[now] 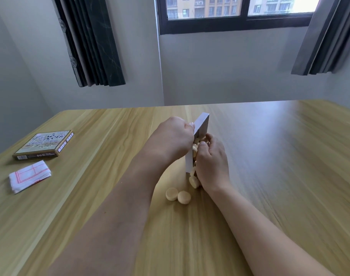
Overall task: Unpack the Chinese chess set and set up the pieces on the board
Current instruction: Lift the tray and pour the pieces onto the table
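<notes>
A white box tray stands tipped on its edge at the middle of the wooden table. My left hand grips its upper left rim. My right hand curls against the tray's open side, fingers among the pale round chess pieces spilling out. Two pieces lie flat on the table just below, and others tumble at the tray's lower end. The folded paper board, white with red lines, lies at the left.
The printed box lid lies at the far left of the table behind the folded board. A wall with a window and dark curtains stands beyond the table's far edge.
</notes>
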